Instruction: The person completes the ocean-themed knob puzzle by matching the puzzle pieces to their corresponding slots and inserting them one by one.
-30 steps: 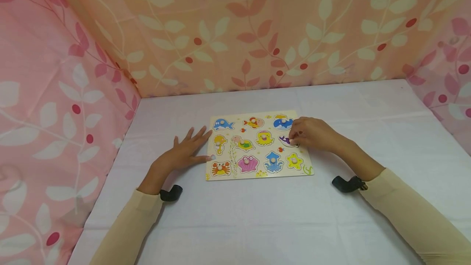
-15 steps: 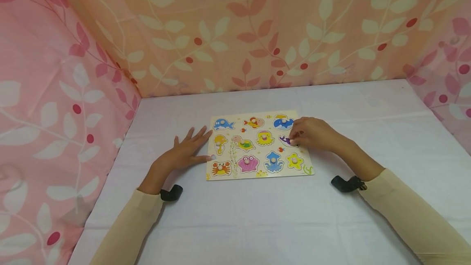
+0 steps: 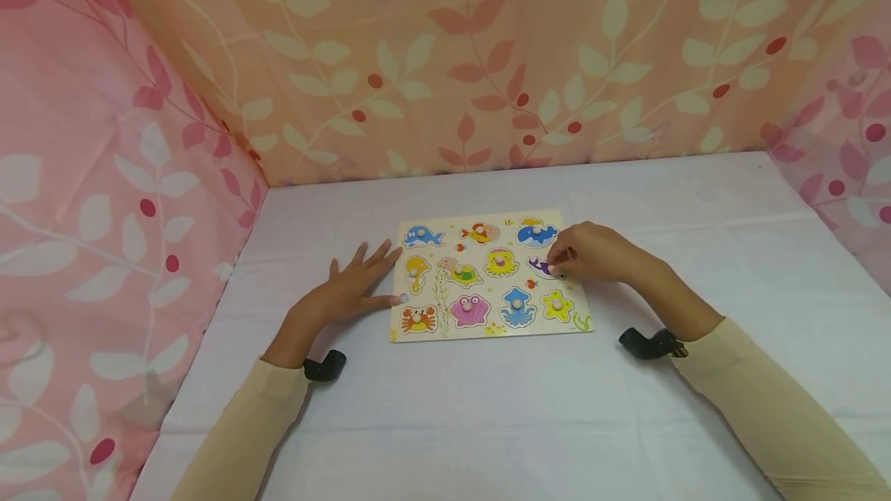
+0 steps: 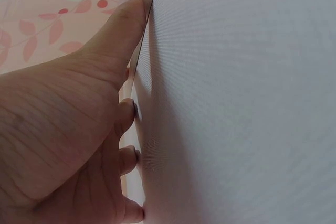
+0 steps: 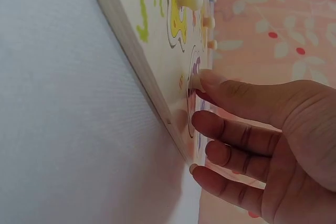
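Observation:
A wooden peg puzzle board (image 3: 487,214) lies flat on the white cloth, with sea-animal pieces in its recesses. My right hand (image 3: 597,251) is at its right side, thumb and index finger pinching the knob of a purple-tailed puzzle piece (image 3: 537,264). In the right wrist view the thumb (image 5: 239,94) is against that knob, the other fingers bent near the board's edge. My fingers hide much of this piece. My left hand (image 3: 348,284) rests spread at the board's left edge, its thumb (image 4: 123,24) on the board and the fingertips alongside.
Near my right hand are the blue whale piece (image 3: 534,235) and the yellow starfish piece (image 3: 558,305). A crab piece (image 3: 418,319) lies by my left thumb. Floral curtains (image 3: 459,60) stand behind and beside the table. A black camera mount (image 3: 650,343) sits at my right wrist.
My right wrist and forearm have shifted slightly to the left, while the fingers stay at the purple-tailed puzzle piece. The left hand and the board have not moved.

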`<state>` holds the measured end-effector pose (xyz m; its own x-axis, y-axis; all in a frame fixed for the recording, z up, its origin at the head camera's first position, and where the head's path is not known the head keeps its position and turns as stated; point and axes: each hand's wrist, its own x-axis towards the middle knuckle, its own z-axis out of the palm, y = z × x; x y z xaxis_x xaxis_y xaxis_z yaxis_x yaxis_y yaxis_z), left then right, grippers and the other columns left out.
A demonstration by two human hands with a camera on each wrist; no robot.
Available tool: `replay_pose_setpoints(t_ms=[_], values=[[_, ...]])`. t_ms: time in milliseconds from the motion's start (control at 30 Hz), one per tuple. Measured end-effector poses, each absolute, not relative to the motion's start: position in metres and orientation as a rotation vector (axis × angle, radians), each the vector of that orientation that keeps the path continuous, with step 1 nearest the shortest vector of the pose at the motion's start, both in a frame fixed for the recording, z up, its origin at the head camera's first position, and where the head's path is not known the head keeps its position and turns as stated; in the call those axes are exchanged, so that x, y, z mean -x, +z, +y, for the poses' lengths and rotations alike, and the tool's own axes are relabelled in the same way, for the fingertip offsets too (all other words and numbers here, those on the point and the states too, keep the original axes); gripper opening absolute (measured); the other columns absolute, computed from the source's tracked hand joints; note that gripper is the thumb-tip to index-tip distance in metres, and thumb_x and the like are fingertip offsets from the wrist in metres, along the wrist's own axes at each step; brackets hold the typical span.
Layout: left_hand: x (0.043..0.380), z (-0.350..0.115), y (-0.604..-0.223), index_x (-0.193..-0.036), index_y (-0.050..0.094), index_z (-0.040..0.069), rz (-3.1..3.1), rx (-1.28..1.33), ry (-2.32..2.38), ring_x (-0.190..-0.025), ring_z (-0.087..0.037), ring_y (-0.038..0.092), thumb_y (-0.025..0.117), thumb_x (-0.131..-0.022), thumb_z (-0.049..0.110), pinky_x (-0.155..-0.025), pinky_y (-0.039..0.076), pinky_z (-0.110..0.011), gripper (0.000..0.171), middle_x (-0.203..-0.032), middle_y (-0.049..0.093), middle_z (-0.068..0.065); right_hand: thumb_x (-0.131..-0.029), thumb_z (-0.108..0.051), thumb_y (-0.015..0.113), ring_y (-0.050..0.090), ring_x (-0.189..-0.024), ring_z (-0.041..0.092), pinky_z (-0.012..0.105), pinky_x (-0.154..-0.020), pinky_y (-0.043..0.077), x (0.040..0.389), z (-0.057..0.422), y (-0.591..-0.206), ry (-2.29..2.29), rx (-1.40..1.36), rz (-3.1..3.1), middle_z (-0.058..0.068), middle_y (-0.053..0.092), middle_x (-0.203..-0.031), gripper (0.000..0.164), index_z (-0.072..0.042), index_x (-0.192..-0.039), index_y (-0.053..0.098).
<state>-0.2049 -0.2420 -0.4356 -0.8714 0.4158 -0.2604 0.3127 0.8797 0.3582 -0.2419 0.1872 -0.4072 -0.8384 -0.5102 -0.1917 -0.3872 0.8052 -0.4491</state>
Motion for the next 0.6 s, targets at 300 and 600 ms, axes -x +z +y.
replay_pose_setpoints(t_ms=[300, 600], values=[[0.212, -0.244, -0.440, -0.164, 0.015, 0.029, 2.724, -0.547, 0.437, -0.154, -0.042, -0.006, 0.066, -0.091, 0.060, -0.108, -0.006, -0.080, 0.095, -0.171, 0.004, -0.004, -0.088, -0.019, 0.081, 0.056, -0.086, 0.021, 0.036, -0.076, 0.047, 0.243, 0.190, -0.411, -0.593, 0.683, 2.688, -0.005, 0.067, -0.083, 0.019, -0.016, -0.107, 0.080], [0.209, -0.257, -0.441, -0.164, 0.012, 0.031, 2.653, -0.539, 0.514, -0.155, -0.039, -0.003, 0.062, -0.094, 0.060, -0.113, -0.004, -0.075, 0.091, -0.171, 0.006, -0.002, -0.090, -0.025, 0.080, 0.058, -0.085, 0.017, 0.035, -0.075, 0.047, 0.235, 0.192, -0.418, -0.581, 0.772, 2.717, -0.008, 0.070, -0.090, 0.022, -0.019, -0.111, 0.079]])
